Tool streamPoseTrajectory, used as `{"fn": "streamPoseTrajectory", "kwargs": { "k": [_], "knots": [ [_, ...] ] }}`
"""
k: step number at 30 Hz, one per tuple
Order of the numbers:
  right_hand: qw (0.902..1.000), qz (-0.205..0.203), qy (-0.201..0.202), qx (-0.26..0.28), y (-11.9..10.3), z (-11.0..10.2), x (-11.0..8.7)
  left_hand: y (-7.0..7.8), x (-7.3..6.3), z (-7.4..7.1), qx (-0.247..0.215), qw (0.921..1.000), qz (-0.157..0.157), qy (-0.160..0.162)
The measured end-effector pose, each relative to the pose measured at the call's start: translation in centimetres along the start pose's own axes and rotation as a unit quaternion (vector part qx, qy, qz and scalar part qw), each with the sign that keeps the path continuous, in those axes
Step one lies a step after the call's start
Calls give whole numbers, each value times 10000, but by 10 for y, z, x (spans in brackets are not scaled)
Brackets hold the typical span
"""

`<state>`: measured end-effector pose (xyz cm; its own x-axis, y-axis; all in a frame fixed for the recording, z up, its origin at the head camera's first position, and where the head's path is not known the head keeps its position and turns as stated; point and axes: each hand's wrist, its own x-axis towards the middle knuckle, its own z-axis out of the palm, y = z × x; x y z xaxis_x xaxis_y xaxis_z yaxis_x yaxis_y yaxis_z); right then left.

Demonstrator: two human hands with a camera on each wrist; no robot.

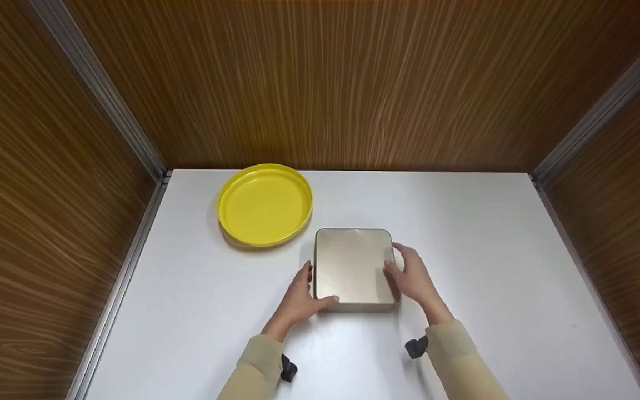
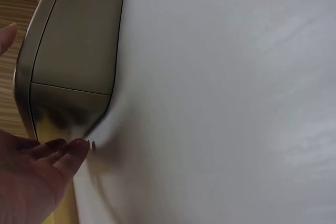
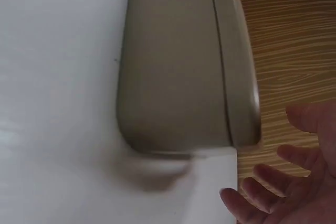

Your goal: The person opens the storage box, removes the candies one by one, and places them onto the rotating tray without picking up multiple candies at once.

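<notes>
A metal tin box (image 1: 352, 264) with a rounded-corner lid stands on the white table. In both wrist views a thin seam runs along its side below the lid. At the tin's left side is my left hand (image 1: 298, 300), thumb reaching over the near left corner. The left wrist view shows its extended fingers (image 2: 73, 153) beside the tin's corner, seemingly touching it. My right hand (image 1: 413, 278) is by the right side, with the thumb over the lid's edge in the head view. In the right wrist view its loosely spread fingers (image 3: 270, 182) appear apart from the tin.
A round yellow tray (image 1: 267, 205) with a raised rim lies behind and left of the tin. Wood-grain panels (image 1: 320, 83) enclose the white table (image 1: 492, 250) at the back and both sides, with metal rails (image 1: 109, 94) at the corners.
</notes>
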<state>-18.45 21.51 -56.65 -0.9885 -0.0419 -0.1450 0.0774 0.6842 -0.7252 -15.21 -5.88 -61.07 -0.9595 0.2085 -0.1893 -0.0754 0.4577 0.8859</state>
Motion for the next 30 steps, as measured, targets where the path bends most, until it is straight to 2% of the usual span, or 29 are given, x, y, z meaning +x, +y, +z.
{"fn": "streamPoseTrajectory", "kwargs": {
  "k": [5, 8, 12, 18, 23, 26, 30],
  "knots": [
    [9956, -724, 173, -567, -23, 4, 8, -4, -1, 6, -53, 9997, 229, -62],
    [9880, -1180, 173, -983, -40, 11, 15, -7, -1, 11, 45, 9989, 469, -41],
    [9750, -1563, 26, -1581, -61, 22, 30, -9, -1, 16, 101, 9968, 787, 27],
    [9610, -1649, -209, -2209, -87, 31, 50, -9, -1, 20, 82, 9939, 1071, 267],
    [9539, -1549, -613, -2497, -100, 37, 63, -6, -1, 21, 189, 9949, 949, 299],
    [9528, -1410, -803, -2568, -101, 43, 69, -6, -2, 22, 239, 9955, 861, 305],
    [9558, -1251, -841, -2525, -99, 51, 75, -7, -4, 25, 197, 9961, 810, 305]
  ]
}}
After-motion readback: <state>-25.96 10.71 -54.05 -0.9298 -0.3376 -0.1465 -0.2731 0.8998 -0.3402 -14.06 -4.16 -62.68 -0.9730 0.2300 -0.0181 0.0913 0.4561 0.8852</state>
